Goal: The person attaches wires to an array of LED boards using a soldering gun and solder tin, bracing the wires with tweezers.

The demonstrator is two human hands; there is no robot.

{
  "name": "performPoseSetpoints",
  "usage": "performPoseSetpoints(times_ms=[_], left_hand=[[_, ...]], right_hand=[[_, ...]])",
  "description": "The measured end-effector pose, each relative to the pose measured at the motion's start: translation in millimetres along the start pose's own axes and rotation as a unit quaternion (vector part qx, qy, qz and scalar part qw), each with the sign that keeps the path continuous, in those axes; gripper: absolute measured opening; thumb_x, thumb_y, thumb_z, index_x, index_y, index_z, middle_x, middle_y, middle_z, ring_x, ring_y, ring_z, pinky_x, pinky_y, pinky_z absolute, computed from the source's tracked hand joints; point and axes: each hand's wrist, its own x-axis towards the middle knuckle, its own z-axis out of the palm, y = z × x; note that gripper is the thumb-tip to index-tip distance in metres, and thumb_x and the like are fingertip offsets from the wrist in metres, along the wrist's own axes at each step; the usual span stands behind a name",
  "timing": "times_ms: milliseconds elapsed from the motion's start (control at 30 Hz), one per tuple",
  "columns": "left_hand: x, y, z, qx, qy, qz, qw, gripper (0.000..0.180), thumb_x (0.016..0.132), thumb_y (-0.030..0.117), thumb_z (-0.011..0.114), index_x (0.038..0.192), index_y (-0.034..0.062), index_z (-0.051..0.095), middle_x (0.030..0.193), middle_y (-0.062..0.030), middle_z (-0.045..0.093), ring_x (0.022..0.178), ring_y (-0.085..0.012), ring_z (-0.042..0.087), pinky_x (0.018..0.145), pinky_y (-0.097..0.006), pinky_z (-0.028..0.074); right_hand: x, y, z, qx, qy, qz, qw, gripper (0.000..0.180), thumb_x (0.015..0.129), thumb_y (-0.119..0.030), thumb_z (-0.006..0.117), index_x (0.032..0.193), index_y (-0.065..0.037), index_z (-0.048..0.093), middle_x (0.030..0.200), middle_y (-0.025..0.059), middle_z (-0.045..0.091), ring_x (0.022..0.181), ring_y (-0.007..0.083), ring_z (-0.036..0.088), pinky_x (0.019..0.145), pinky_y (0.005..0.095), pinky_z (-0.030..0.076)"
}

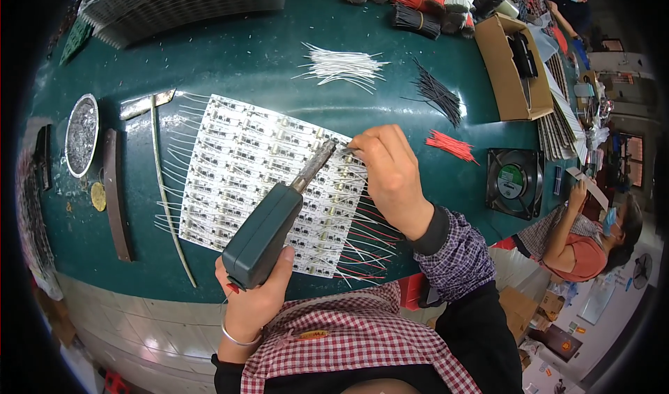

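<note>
My left hand (254, 293) is wrapped round the handle of a dark green soldering gun (263, 233). Its metal tip reaches to the upper right corner of a white circuit board panel (240, 132) lying on the table. At that corner my right hand (391, 174) pinches a thin dark wire (350, 150), its end close to the iron's tip; whether they touch I cannot tell. Rows of small components cover the panel. White wires (182, 139) stick out along its left edge, and white and red wires (366, 244) along its right edge.
Beyond the panel lie loose piles of white wires (341, 66), black wires (437, 93) and red wires (451, 145). A black fan (514, 183) and cardboard box (496, 66) stand right. An oval metal dish (82, 136) and brown strip (117, 195) lie left. A co-worker (585, 244) sits at right.
</note>
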Motion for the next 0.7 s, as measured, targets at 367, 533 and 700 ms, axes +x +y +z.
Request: performPoseSetpoints(times_ms=[367, 533, 700], left_hand=[[0, -6, 0, 0.076, -0.015, 0.064, 0.995, 0.035, 0.079, -0.007, 0.070, 0.113, -0.0063, 0.062, 0.089, -0.0082, 0.067, 0.059, -0.0076, 0.055, 0.050, -0.021, 0.043], [-1, 5, 2, 0.005, 0.033, -0.013, 0.999, 0.017, 0.077, 0.006, 0.077, 0.091, -0.0003, 0.070, 0.078, -0.0046, 0.067, 0.062, -0.0116, 0.059, 0.058, -0.025, 0.047], [-1, 5, 2, 0.024, 0.029, 0.007, 0.999, 0.018, 0.076, 0.006, 0.077, 0.091, -0.0009, 0.070, 0.078, -0.0052, 0.068, 0.062, -0.0120, 0.060, 0.057, -0.026, 0.048]], right_hand=[[-4, -1, 0, 0.086, 0.023, 0.072, 0.993, 0.018, 0.076, 0.009, 0.064, 0.092, 0.001, 0.062, 0.087, 0.0111, 0.056, 0.080, 0.0283, 0.057, 0.067, 0.0361, 0.047], [-4, 1, -1, 0.081, 0.013, 0.079, 0.994, 0.017, 0.077, 0.008, 0.064, 0.092, 0.001, 0.062, 0.088, 0.0114, 0.057, 0.080, 0.0284, 0.056, 0.068, 0.0366, 0.046], [-3, -1, -4, 0.055, 0.021, 0.055, 0.997, 0.017, 0.077, 0.009, 0.064, 0.092, 0.001, 0.062, 0.088, 0.0114, 0.057, 0.080, 0.0281, 0.056, 0.069, 0.0362, 0.046]])
